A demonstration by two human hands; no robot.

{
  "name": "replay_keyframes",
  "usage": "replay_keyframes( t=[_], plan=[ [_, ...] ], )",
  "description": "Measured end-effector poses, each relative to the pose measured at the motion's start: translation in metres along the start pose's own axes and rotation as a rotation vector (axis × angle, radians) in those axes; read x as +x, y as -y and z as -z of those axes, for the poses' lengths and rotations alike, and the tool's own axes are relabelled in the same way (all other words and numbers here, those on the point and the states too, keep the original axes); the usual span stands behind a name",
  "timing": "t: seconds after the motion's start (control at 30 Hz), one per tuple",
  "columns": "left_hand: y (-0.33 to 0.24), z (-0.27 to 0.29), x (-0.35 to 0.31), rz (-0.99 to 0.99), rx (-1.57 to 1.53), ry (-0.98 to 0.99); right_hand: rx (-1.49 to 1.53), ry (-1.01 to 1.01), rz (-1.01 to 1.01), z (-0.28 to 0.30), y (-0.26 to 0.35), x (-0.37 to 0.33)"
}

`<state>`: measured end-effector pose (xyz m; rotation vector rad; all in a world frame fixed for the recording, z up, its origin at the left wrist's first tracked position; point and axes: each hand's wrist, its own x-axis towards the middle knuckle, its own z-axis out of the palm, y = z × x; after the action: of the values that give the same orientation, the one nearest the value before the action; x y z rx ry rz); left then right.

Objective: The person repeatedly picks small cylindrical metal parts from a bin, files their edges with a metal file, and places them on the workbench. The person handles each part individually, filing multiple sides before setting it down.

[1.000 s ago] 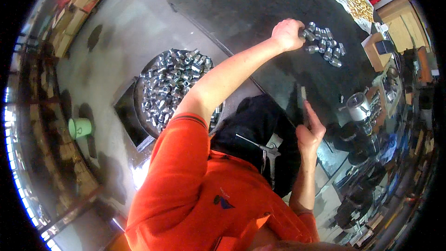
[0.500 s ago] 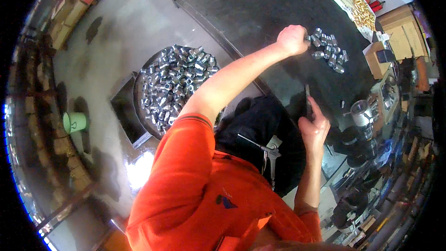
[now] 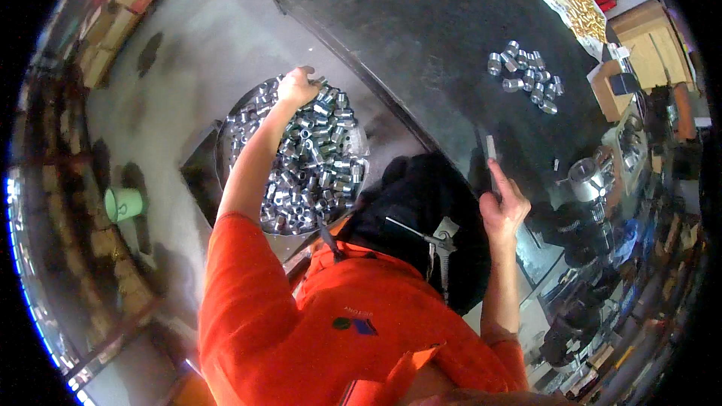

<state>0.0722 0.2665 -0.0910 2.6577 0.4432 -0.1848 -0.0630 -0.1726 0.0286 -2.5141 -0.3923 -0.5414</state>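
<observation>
My left hand is down at the far edge of a heap of silvery metal fittings, in a round metal pan. Its bent fingertips are partly hidden, so whether they grip a fitting cannot be made out. Over the dark tabletop, my right hand is closed round a narrow flat metal bar, the index finger stretched along it. Beyond that hand, a small cluster of the same fittings stands and lies on the table.
An air blow gun lies on my lap. Many small brass-coloured parts cover a sheet at the far right. A metal mug and a cardboard box stand at the right. On the floor at left is a pale green cup.
My left hand has moved from the cluster on the table back left to the pan. One more fitting stands at the cluster's left side. My right hand still holds the bar.
</observation>
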Motion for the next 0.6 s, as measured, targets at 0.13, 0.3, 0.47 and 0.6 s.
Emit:
replay_keyframes(
  t=[0.13, 0.3, 0.47, 0.6],
  plan=[
    [-0.021, -0.008, 0.011, -0.022, 0.423, 0.188, -0.067, 0.047, -0.041, 0.001, 0.0, -0.002],
    [-0.003, -0.005, 0.02, -0.122, 0.387, 0.153, -0.014, 0.048, -0.072, 0.003, 0.002, 0.0],
    [-0.02, 0.037, -0.021, -0.159, -0.457, 0.244, 0.61, 0.026, -0.36, 0.009, -0.01, -0.006],
    [-0.089, 0.081, -0.091, -0.268, -1.027, 0.567, 0.922, 0.068, -0.448, 0.018, -0.003, -0.005]
  ],
)
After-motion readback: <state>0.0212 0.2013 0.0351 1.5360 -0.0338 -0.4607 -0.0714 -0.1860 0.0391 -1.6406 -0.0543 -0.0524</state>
